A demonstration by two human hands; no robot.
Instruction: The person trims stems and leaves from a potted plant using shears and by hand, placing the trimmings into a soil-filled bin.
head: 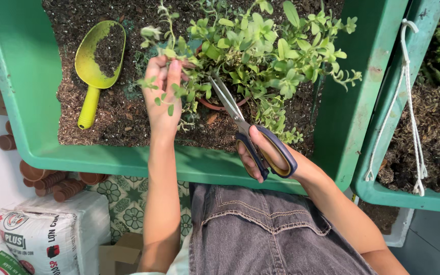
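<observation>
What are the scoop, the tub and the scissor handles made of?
Scoop: yellow-green plastic by its even, moulded look. Tub: green plastic, matte, scuffed in places. Scissors: shiny metal blades; handles look like dark plastic with a tan inner lining, possibly rubbery.

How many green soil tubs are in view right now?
2. The big green tub holds the potted plant under both hands; a second tub sits at the right edge, partly cut off. Others may lie outside view.
</observation>
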